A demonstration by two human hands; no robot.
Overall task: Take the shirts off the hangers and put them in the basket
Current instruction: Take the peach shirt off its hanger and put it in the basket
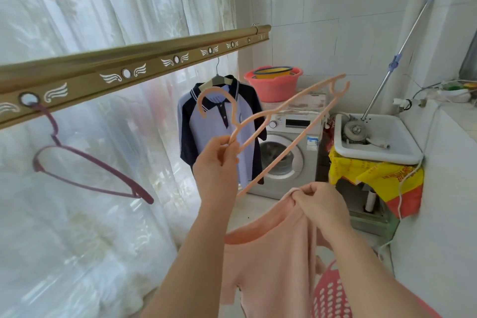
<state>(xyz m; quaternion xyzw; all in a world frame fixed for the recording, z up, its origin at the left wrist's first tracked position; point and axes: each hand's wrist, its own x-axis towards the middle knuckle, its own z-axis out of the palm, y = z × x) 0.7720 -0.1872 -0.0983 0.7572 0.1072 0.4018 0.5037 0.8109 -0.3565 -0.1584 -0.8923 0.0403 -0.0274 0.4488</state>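
My left hand (216,162) grips a bare peach plastic hanger (284,121) by its neck, held up and tilted in front of me. My right hand (320,206) pinches the shoulder of a peach-pink shirt (268,261), which hangs free of the hanger. Below it, at the bottom right, the rim of a pink perforated basket (330,294) shows, partly hidden by my right arm. A white and navy polo shirt (219,121) still hangs on a hanger from the gold drying rail (129,70). An empty maroon hanger (85,170) dangles from the rail at the left.
Sheer white curtains cover the window on the left. A washing machine (286,152) stands behind the polo shirt with a pink basin (276,85) on top. A white sink (379,139) with a pole leaning in it sits at the right, a yellow bag beneath it.
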